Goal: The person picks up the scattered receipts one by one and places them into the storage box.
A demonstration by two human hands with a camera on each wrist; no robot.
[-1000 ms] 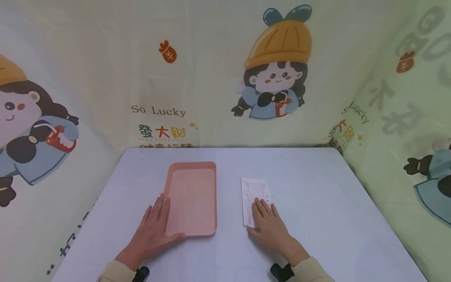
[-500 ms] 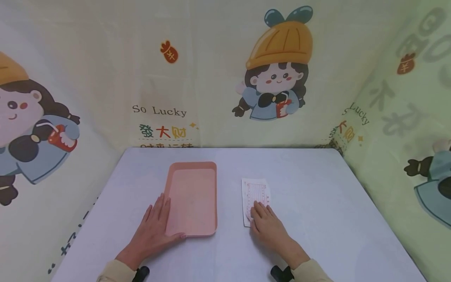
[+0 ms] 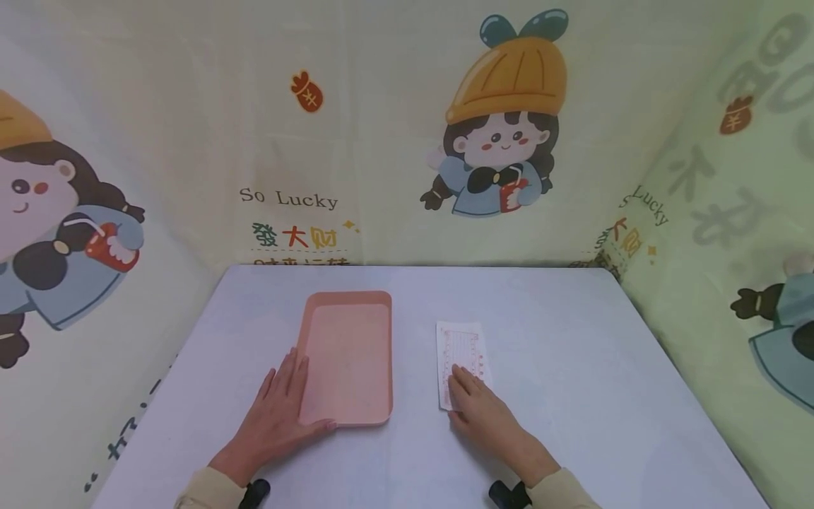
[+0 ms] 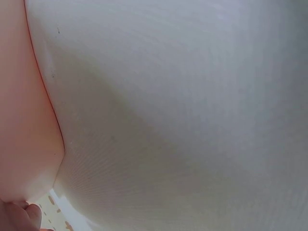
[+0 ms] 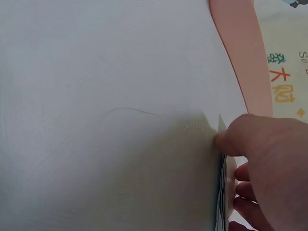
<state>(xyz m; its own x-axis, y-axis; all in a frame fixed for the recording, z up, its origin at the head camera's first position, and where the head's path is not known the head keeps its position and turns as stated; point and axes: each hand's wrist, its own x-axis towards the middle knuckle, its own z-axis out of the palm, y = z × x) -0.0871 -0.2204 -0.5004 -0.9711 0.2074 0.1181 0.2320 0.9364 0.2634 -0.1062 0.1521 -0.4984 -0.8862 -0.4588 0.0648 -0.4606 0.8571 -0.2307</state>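
On the table in the head view lies a pink rectangular tray (image 3: 346, 360). My left hand (image 3: 276, 417) rests along its left rim, fingers straight, the thumb at the near edge. In the left wrist view the tray (image 4: 24, 96) fills the left side, with a few fingertips (image 4: 32, 215) beyond its corner. A stack of white slips (image 3: 463, 343) with red print lies right of the tray. My right hand (image 3: 486, 413) covers its near part, fingers fairly straight on top. In the right wrist view the thumb (image 5: 236, 137) touches the layered edge of the stack (image 5: 221, 202).
A white table top (image 3: 572, 367) carries the tray and the slips. Behind it hangs a cream cloth (image 3: 381, 127) printed with cartoon figures, which also covers both sides. A dark camera mount (image 3: 511, 493) sits at the right wrist, another dark mount (image 3: 256, 493) at the left.
My right hand's spread fingers have drawn together and slid slightly back and left over the slips. The left hand and the tray have stayed in place.
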